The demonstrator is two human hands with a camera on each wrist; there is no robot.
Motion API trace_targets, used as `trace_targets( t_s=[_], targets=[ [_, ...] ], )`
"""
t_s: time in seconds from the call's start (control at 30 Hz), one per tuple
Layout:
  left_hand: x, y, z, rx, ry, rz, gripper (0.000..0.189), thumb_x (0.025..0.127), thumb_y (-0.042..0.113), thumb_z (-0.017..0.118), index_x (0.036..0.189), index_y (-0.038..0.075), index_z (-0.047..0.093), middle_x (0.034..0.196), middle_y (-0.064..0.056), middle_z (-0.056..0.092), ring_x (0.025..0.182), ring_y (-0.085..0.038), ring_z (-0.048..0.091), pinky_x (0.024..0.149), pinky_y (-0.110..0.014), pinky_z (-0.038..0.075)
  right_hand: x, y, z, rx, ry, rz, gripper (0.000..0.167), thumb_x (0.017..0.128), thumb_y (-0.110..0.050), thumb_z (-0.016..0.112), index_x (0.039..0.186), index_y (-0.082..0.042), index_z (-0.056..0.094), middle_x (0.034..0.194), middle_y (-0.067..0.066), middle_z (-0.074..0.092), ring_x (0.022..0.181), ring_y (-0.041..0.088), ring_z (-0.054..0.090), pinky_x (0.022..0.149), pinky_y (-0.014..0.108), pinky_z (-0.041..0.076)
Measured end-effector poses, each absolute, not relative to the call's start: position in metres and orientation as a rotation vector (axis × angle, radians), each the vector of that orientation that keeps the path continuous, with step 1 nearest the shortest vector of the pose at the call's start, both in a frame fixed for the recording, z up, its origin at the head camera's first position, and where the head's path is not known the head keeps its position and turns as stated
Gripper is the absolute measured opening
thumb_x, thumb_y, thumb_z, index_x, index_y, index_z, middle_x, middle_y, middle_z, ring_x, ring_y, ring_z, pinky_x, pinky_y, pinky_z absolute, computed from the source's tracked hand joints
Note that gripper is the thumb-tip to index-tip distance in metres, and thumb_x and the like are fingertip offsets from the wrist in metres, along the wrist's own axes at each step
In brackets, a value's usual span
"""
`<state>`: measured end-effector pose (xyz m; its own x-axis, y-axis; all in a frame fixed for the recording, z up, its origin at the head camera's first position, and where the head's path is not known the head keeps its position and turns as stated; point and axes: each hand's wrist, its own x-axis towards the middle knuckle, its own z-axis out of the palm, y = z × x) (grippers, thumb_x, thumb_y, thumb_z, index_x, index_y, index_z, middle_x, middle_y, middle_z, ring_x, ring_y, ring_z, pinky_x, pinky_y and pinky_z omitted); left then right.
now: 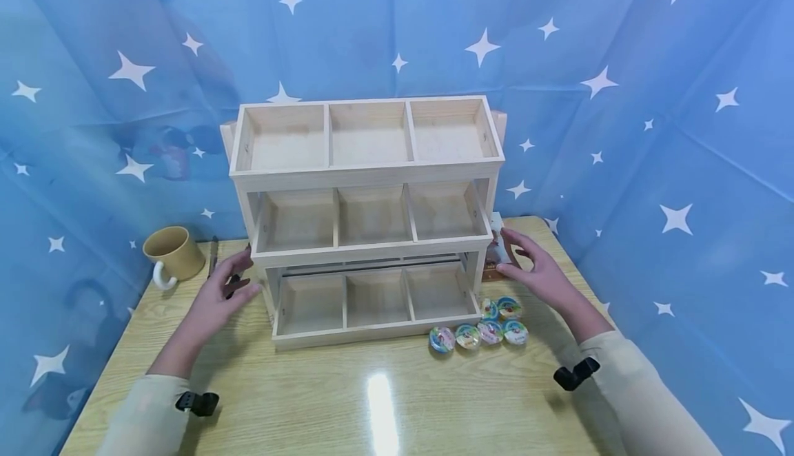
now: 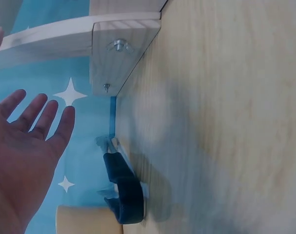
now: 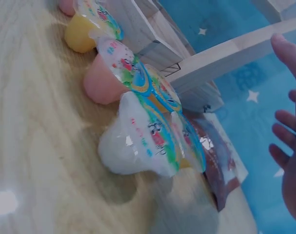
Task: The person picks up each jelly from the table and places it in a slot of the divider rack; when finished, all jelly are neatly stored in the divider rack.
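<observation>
A pale wooden three-tier rack [image 1: 367, 177], each tier split into three bare compartments, stands upright on the table. My left hand [image 1: 225, 289] is beside its left side, fingers spread and relaxed; the left wrist view shows the palm [image 2: 21, 161] holding nothing. On the opposite side my right hand [image 1: 535, 273] reaches toward the rack's right edge with loosely bent fingers, also holding nothing. Whether either hand touches the wood I cannot tell. Several small jelly cups [image 1: 490, 332] with printed lids sit by the rack's lower right corner, just below my right hand.
A tan mug [image 1: 175, 256] with a white handle stands at the far left. Near the left hand lies a dark curved object [image 2: 126, 190], its kind unclear. A brown package [image 3: 218, 158] lies behind the jelly cups. Blue star-patterned cloth [image 1: 384, 22] hangs around the table.
</observation>
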<state>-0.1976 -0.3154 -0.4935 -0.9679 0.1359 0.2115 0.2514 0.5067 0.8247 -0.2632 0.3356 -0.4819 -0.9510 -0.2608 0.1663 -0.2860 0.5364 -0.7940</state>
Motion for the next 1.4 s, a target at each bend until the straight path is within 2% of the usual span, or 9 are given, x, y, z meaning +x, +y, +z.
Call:
trace_targets(
  t_s=[0.07,0.13,0.33,0.47,0.67,0.9,1.0,1.2,1.4],
  targets=[
    [-0.197,-0.313,-0.495,-0.335,-2.623,-1.481,0.076,0.11,0.022,0.073,0.172,0.006,0.033,0.165,-0.023,0.044,0.15,-0.047,0.044,0.117,-0.069,0.044,-0.259,0.337,-0.483,0.48,-2.737,1.412,0.081,0.107,-0.03,0.078,0.174,-0.017,0.035,0.174,0.018,0.038,0.158,0.049,0.034,0.122,0.075,0.032],
    [-0.197,-0.311,-0.498,-0.34,-2.621,-1.493,0.076,0.109,0.022,0.074,0.172,0.005,0.033,0.165,-0.024,0.044,0.151,-0.047,0.045,0.117,-0.065,0.046,-0.253,0.34,-0.485,0.475,-2.755,1.394,0.08,0.107,-0.031,0.078,0.174,-0.017,0.036,0.173,0.02,0.039,0.156,0.051,0.036,0.119,0.076,0.036],
    [-0.197,-0.306,-0.507,-0.388,-2.566,-1.548,0.075,0.107,0.016,0.076,0.17,0.005,0.037,0.165,-0.024,0.048,0.146,-0.045,0.05,0.11,-0.027,0.054,-0.233,0.349,-0.492,0.472,-2.805,1.345,0.074,0.107,-0.032,0.077,0.17,-0.014,0.042,0.17,0.021,0.042,0.152,0.053,0.039,0.117,0.08,0.035],
    [-0.195,-0.303,-0.512,-0.382,-2.54,-1.582,0.073,0.107,0.014,0.076,0.17,0.008,0.039,0.163,-0.021,0.051,0.142,-0.033,0.055,0.104,-0.018,0.053,-0.222,0.354,-0.5,0.499,-2.82,1.339,0.069,0.108,-0.031,0.076,0.167,-0.012,0.046,0.168,0.018,0.046,0.151,0.051,0.041,0.117,0.078,0.036],
    [-0.19,-0.299,-0.514,-0.364,-2.516,-1.623,0.072,0.107,0.014,0.077,0.169,0.008,0.04,0.16,-0.023,0.052,0.133,-0.004,0.056,0.101,-0.014,0.052,-0.212,0.358,-0.511,0.554,-2.825,1.299,0.063,0.107,-0.024,0.077,0.162,-0.005,0.051,0.158,0.021,0.055,0.144,0.044,0.051,0.114,0.071,0.043],
    [-0.187,-0.296,-0.519,-0.327,-2.54,-1.609,0.071,0.105,0.014,0.08,0.166,0.008,0.044,0.154,-0.022,0.058,0.131,-0.01,0.059,0.101,-0.017,0.054,-0.203,0.352,-0.517,0.515,-2.871,1.232,0.065,0.105,-0.03,0.08,0.159,-0.004,0.054,0.144,0.022,0.061,0.13,0.043,0.061,0.107,0.066,0.051],
    [-0.186,-0.293,-0.52,-0.312,-2.552,-1.607,0.071,0.104,0.014,0.08,0.165,0.007,0.045,0.152,-0.022,0.06,0.129,-0.007,0.059,0.1,-0.018,0.054,-0.201,0.349,-0.518,0.497,-2.875,1.205,0.063,0.104,-0.029,0.082,0.155,-0.002,0.057,0.136,0.019,0.063,0.122,0.04,0.063,0.103,0.061,0.055],
    [-0.186,-0.291,-0.52,-0.294,-2.547,-1.609,0.069,0.103,0.009,0.08,0.163,0.005,0.047,0.149,-0.023,0.061,0.124,0.0,0.06,0.098,-0.017,0.055,-0.202,0.343,-0.519,0.434,-2.909,1.184,0.059,0.101,-0.029,0.084,0.147,0.001,0.061,0.129,0.014,0.064,0.115,0.033,0.063,0.097,0.052,0.056],
    [-0.188,-0.291,-0.523,-0.297,-2.539,-1.61,0.069,0.103,0.008,0.08,0.163,0.006,0.047,0.149,-0.022,0.062,0.124,0.0,0.06,0.096,-0.016,0.056,-0.203,0.341,-0.518,0.379,-2.953,1.185,0.054,0.1,-0.029,0.086,0.14,0.0,0.066,0.119,0.011,0.063,0.1,0.025,0.06,0.082,0.036,0.055]
  ],
)
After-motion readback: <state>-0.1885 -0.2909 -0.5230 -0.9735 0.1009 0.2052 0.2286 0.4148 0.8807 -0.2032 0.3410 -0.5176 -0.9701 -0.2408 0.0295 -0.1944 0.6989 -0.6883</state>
